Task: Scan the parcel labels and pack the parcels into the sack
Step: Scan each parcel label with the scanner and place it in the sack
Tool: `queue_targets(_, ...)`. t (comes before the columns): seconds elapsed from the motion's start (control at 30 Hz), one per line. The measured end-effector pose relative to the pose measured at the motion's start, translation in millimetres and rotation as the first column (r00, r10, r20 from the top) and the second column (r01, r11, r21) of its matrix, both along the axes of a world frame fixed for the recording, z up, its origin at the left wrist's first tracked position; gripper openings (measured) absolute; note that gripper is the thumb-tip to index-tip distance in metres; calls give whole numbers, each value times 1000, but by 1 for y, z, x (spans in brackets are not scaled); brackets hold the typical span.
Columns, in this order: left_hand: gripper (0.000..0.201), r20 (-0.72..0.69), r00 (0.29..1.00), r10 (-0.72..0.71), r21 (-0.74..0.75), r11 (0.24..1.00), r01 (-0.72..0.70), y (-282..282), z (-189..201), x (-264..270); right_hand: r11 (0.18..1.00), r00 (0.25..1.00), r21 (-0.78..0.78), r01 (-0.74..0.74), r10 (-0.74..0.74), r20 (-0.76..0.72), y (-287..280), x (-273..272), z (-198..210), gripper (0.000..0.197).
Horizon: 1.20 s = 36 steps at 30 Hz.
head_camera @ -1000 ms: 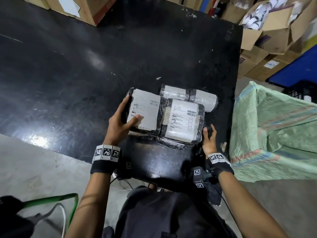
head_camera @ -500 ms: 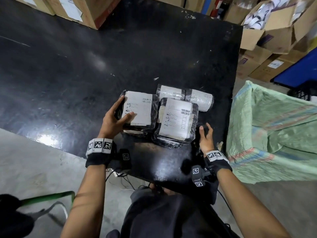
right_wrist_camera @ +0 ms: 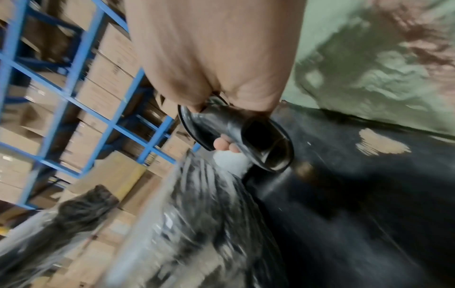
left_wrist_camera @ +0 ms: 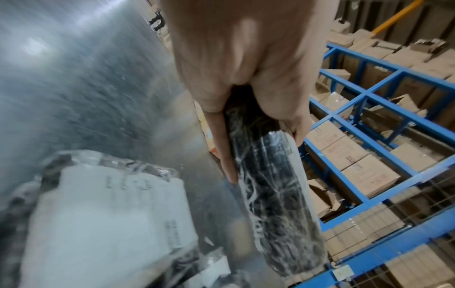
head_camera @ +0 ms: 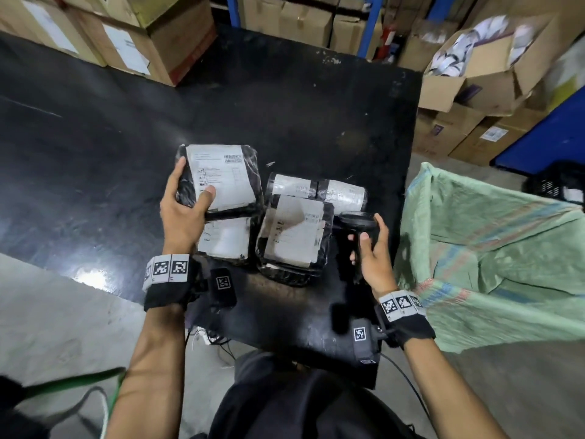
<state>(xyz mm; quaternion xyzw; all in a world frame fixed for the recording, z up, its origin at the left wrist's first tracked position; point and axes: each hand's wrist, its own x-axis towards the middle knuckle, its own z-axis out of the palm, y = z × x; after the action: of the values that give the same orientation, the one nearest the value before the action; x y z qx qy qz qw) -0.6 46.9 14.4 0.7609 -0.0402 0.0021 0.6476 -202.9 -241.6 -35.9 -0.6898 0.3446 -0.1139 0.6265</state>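
My left hand (head_camera: pixel 186 204) grips a black-wrapped parcel with a white label (head_camera: pixel 221 177), lifted off the pile, thumb on the label; in the left wrist view this parcel (left_wrist_camera: pixel 273 194) shows edge-on between fingers and thumb. A second labelled parcel (head_camera: pixel 226 239) lies under it on the black table (head_camera: pixel 95 137). Another flat parcel (head_camera: pixel 294 239) and a rolled parcel (head_camera: pixel 319 190) lie just right of it. My right hand (head_camera: pixel 368 248) holds a black handheld scanner (head_camera: pixel 357 223) beside the parcels; in the right wrist view the scanner (right_wrist_camera: pixel 246 136) has its window facing them. The green woven sack (head_camera: pixel 493 258) stands open at the table's right.
Cardboard boxes (head_camera: pixel 133 42) crowd the table's far edge and the right side (head_camera: pixel 474 74). Blue shelving (left_wrist_camera: pixel 369 109) with cartons stands behind. The wide left stretch of the table holds nothing in view. A green-handled object (head_camera: pixel 69 384) sits at the lower left on the concrete floor.
My left hand has lifted the top left parcel up and away, uncovering another beneath. My right hand has picked up the scanner and raised it beside the parcels.
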Motion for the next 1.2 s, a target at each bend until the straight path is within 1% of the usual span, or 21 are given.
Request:
queue_targets(0.07,70,45,999,10,-62,998,-7,-23,15,1,1000,997,5,15,-16,74,-9,1,18,51)
queue_targets(0.13,70,78,997,19,-131,991,-8,-48,29,1,1000,984,-9,21,-19,175,-17,2,46,51)
queue_targets(0.23,74,107,994,3,-178,984,16,-87,44,2,997,962,-65,29,-10,273,-28,1,88,52)
queue_targets(0.33,76,164,984,-75,-190,976,106,-129,58,0,992,932,-122,39,7,362,-39,-3,127,53)
queue_targets(0.4,76,196,972,-133,-201,964,173,-160,66,-5,989,921,-146,32,27,390,-45,-5,149,53)
queue_targets(0.53,79,176,956,-235,-250,929,274,-212,67,-15,995,902,-103,15,31,431,-51,-5,184,50)
queue_targets(0.6,79,179,944,-276,-251,915,315,-235,66,-20,995,892,-99,12,34,451,-55,-5,194,50)
queue_targets(0.7,78,225,927,-300,-234,907,351,-264,64,-30,997,885,-80,16,24,465,-61,-3,200,50)
queue_targets(0.8,80,237,910,-341,-219,894,392,-282,53,-40,997,887,-76,26,12,461,-65,-3,202,50)
queue_targets(0.93,81,153,920,-361,-215,896,387,-292,37,-51,996,896,-77,45,-6,445,-69,-3,203,51)
queue_targets(1.07,82,131,921,-368,-206,898,388,-296,27,-55,994,908,-87,60,-18,419,-73,-7,202,50)
queue_targets(1.2,82,114,922,-369,-197,902,385,-296,25,-58,995,919,-79,64,-28,394,-72,-10,198,49)
